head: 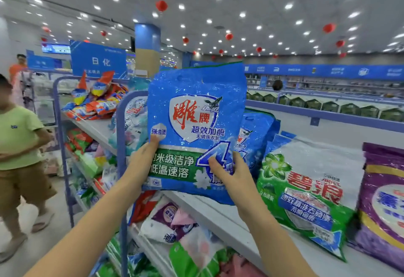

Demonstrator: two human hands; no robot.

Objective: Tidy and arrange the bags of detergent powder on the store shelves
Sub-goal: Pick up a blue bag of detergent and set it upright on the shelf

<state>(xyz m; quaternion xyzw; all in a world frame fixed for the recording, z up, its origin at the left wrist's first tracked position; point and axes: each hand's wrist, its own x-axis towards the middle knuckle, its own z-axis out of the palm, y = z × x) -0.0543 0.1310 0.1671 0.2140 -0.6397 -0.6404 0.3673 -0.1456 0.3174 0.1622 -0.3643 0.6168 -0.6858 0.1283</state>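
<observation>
Gripping soft, probably weighty blue bag [196, 123] low at both sides with left hand [143, 160] and right hand [231, 175].

The blue bag [196, 123] reads 雕牌 超效加酶; hanging sign [99, 61] 日化.

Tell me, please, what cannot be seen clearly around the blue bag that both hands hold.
Head view:
- Second blue bag: mostly hidden behind the held blue bag.
- Purple bag: cut off by the right edge.
- Left hand, right hand: most fingers hidden behind the held bag.
- Green bag: label print too small to read.
</observation>
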